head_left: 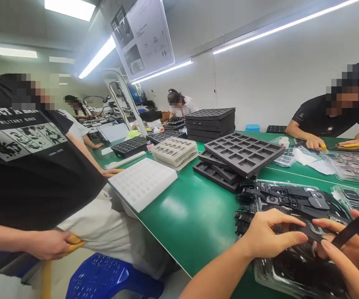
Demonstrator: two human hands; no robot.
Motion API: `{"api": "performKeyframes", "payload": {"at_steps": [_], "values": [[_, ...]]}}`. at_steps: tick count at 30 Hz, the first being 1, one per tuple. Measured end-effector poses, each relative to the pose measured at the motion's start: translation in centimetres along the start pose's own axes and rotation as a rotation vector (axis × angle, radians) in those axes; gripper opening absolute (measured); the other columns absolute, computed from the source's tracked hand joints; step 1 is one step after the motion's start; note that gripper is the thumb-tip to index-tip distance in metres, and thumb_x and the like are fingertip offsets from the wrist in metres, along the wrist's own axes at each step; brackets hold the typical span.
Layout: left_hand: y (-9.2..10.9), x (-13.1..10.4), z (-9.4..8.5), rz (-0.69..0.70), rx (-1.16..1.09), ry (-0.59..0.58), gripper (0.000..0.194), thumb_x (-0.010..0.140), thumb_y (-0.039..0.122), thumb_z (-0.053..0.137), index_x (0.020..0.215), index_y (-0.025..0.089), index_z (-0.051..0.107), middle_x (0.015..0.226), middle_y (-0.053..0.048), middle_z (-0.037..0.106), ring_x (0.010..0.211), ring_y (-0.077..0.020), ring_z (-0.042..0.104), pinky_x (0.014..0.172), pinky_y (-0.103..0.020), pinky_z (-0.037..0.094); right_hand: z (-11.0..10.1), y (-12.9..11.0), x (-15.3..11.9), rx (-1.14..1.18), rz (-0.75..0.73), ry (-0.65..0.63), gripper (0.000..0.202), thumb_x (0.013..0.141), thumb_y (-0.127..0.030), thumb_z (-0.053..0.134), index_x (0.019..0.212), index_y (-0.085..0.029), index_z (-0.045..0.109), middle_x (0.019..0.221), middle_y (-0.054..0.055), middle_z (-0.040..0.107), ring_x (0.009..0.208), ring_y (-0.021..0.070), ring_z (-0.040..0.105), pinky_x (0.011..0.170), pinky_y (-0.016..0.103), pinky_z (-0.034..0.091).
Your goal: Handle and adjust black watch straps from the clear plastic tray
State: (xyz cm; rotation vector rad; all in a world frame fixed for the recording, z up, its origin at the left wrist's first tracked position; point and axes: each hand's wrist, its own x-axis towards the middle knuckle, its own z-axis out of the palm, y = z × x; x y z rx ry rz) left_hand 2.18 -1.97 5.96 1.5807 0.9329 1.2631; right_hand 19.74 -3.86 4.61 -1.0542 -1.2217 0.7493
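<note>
Over the near right of the green table (198, 220), both my hands are on one black watch strap (350, 230). My left hand (265, 234) pinches one end of it between thumb and forefinger. The fingers of my right hand (354, 259) are closed round the other part, where the strap bends upward. Whether a watch case is attached is hidden by my fingers. Below lies a clear plastic tray (262, 270) with dark contents. Just beyond my hands, several black watches with straps (291, 195) lie in a heap.
Black foam trays (244, 155) are stacked askew ahead, a taller stack (210, 124) behind. Left of them are cream trays (175, 153) and a white foam tray (142, 182). A person (26, 166) stands left by a blue stool (104, 276); another (338, 112) works across the table.
</note>
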Motion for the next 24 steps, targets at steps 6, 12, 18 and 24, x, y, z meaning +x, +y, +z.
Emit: {"api": "performKeyframes", "payload": {"at_steps": [6, 12, 18, 24], "values": [[-0.2, 0.3, -0.3, 0.040, 0.040, -0.056, 0.034, 0.073, 0.034, 0.086, 0.103, 0.020, 0.081, 0.088, -0.005, 0.074, 0.080, -0.0177, 0.064, 0.081, -0.030, 0.054, -1.2, -0.4, 0.2, -0.214, -0.184, -0.111, 0.032, 0.090, -0.050, 0.069, 0.117, -0.034, 0.073, 0.085, 0.005, 0.068, 0.069, 0.0241, 0.066, 0.063, 0.036, 0.053], [-0.7, 0.4, -0.3, -0.007, 0.008, -0.012, 0.034, 0.071, 0.033, 0.088, 0.099, 0.017, 0.079, 0.089, -0.006, 0.074, 0.082, -0.0186, 0.067, 0.080, -0.031, 0.056, -1.7, -0.4, 0.1, -0.165, -0.196, -0.092, 0.021, 0.098, -0.044, 0.059, 0.096, -0.028, 0.073, 0.086, 0.004, 0.067, 0.064, 0.0201, 0.065, 0.061, 0.032, 0.054], [-0.3, 0.4, -0.4, 0.032, 0.031, -0.027, 0.030, 0.069, 0.028, 0.089, 0.096, 0.020, 0.081, 0.087, -0.004, 0.074, 0.080, -0.0177, 0.067, 0.081, -0.030, 0.055, -1.6, -0.5, 0.3, -0.195, -0.134, -0.199, 0.023, 0.100, -0.043, 0.056, 0.097, -0.029, 0.073, 0.087, 0.003, 0.067, 0.065, 0.0194, 0.065, 0.062, 0.031, 0.055], [-0.3, 0.4, -0.2, 0.056, 0.072, -0.035, 0.034, 0.064, 0.026, 0.092, 0.096, 0.021, 0.083, 0.084, -0.004, 0.075, 0.077, -0.0169, 0.067, 0.075, -0.026, 0.053, -2.5, -0.1, 0.6, -0.311, -0.201, -0.177, 0.022, 0.091, -0.048, 0.068, 0.097, -0.030, 0.080, 0.098, 0.006, 0.071, 0.078, 0.0235, 0.069, 0.066, 0.033, 0.058]]}}
